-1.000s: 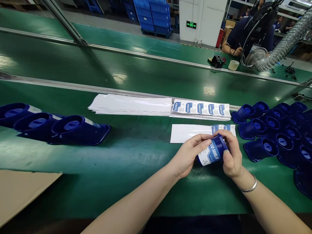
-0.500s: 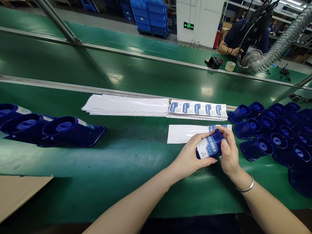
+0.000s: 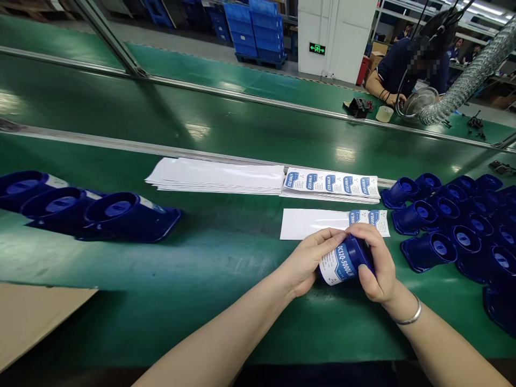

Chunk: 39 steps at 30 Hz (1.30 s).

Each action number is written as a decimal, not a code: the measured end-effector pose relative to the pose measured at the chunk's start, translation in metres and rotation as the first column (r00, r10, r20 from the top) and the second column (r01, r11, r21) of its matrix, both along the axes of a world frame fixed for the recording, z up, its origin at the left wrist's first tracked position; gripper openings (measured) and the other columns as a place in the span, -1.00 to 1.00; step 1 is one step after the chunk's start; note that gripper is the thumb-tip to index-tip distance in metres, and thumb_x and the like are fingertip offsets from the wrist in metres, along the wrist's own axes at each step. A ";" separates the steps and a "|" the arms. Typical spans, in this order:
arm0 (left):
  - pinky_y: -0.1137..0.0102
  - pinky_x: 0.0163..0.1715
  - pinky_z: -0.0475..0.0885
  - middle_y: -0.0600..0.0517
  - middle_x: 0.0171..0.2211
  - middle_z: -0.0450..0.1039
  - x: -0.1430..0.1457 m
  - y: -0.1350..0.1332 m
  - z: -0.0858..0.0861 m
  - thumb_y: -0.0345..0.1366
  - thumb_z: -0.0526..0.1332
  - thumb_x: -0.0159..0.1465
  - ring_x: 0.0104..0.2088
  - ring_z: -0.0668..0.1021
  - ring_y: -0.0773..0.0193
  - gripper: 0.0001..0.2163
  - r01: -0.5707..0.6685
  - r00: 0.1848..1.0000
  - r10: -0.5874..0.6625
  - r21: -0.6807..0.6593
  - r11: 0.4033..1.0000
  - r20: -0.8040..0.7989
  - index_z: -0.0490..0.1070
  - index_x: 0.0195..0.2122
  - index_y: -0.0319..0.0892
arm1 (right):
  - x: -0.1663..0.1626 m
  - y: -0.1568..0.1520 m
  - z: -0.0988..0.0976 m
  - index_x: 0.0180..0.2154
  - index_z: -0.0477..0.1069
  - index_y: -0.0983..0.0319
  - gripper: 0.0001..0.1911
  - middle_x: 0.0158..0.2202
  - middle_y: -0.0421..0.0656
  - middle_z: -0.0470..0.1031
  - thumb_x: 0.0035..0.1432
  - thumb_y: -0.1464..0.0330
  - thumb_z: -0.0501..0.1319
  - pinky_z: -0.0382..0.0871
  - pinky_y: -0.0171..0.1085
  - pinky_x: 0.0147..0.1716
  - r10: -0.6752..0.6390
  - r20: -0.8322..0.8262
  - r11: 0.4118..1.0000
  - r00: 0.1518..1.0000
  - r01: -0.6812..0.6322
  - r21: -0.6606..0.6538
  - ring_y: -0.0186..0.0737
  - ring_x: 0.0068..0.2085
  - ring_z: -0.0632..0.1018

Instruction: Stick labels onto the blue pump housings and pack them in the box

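Between my hands is a dark blue plastic housing [image 3: 357,252], its round body tilted toward me. A white and blue printed label [image 3: 339,264] lies around its side. My left hand [image 3: 312,258] grips the body on the left, with fingertips on the label's upper edge. My right hand [image 3: 377,263] wraps the other end, thumb in front and fingers over the top. Just beyond them lies a label sheet [image 3: 314,223] with a few printed labels at its right end; the rest of it is plain white.
Behind lie a stack of white sheets [image 3: 226,174] and printed label sheets [image 3: 330,183]. Many blue housings [image 3: 427,250] crowd the right; several labelled housings [image 3: 133,215] stand left. Cardboard [image 3: 40,317] is at lower left. Across the bench a person [image 3: 391,75] works near a silver duct [image 3: 471,75].
The housing has turned and come slightly lower, showing more of the label's face. My left thumb has shifted from below the housing to its top edge. The camera view has moved a little.
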<state>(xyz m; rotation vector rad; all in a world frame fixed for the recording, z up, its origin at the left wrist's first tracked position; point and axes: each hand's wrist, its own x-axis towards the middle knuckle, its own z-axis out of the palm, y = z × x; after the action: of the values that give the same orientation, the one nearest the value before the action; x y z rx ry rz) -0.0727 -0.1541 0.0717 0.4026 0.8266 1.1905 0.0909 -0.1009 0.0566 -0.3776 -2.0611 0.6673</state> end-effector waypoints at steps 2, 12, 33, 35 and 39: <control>0.38 -0.22 0.40 0.01 -0.32 0.52 0.001 -0.001 0.001 -0.13 0.46 0.14 -0.29 0.53 0.28 -0.73 0.012 1.000 -0.012 0.008 1.000 -0.003 0.53 -0.28 -0.20 | 0.000 -0.001 0.002 0.20 0.24 0.15 -0.53 0.01 0.04 0.40 0.31 0.19 0.04 0.39 0.20 -0.01 -0.002 -0.015 1.000 1.000 0.002 0.012 0.12 0.01 0.46; 0.28 0.00 0.36 -0.02 -0.15 0.52 0.007 -0.006 0.001 -0.08 0.35 0.25 -0.08 0.50 0.16 -0.72 -0.002 0.938 0.091 0.256 0.967 -0.335 0.48 -0.14 -0.16 | -0.002 -0.002 0.003 0.19 0.25 0.14 -0.58 0.01 0.01 0.40 0.32 0.26 0.01 0.38 0.16 0.02 -0.066 0.032 0.997 0.997 0.067 -0.043 0.08 0.03 0.46; 0.14 0.03 0.35 -0.17 -0.02 0.46 0.008 -0.011 -0.005 -0.13 0.22 0.32 0.02 0.47 -0.03 -0.65 0.278 0.465 0.335 0.495 0.823 -0.819 0.35 0.06 -0.16 | 0.001 -0.004 0.003 0.16 0.28 0.14 -0.59 0.03 0.00 0.42 0.34 0.22 0.00 0.36 0.11 0.02 -0.123 0.077 0.983 0.989 0.132 -0.124 0.08 0.05 0.46; 0.12 0.03 0.35 -0.19 -0.02 0.46 0.008 -0.011 -0.005 -0.12 0.23 0.31 0.01 0.48 -0.05 -0.63 0.299 0.430 0.328 0.475 0.828 -0.841 0.34 0.08 -0.17 | 0.001 -0.003 0.004 0.16 0.29 0.14 -0.59 0.02 0.00 0.42 0.35 0.21 0.00 0.37 0.09 0.00 -0.129 0.089 0.982 0.988 0.140 -0.128 0.07 0.04 0.47; 0.06 0.03 0.35 -0.21 0.00 0.44 0.008 -0.008 -0.005 -0.11 0.31 0.23 0.01 0.48 -0.10 -0.53 0.330 0.361 0.285 0.408 0.851 -0.888 0.32 0.11 -0.19 | 0.000 -0.004 0.004 0.15 0.30 0.14 -0.60 0.01 -0.01 0.43 0.36 0.19 -0.01 0.37 0.07 0.00 -0.131 0.120 0.978 0.984 0.148 -0.146 0.05 0.02 0.46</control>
<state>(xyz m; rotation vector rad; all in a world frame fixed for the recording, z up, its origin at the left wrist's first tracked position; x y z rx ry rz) -0.0645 -0.1624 0.0664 1.7186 1.4629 1.0789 0.0912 -0.1045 0.0605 -0.6557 -2.0692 0.7359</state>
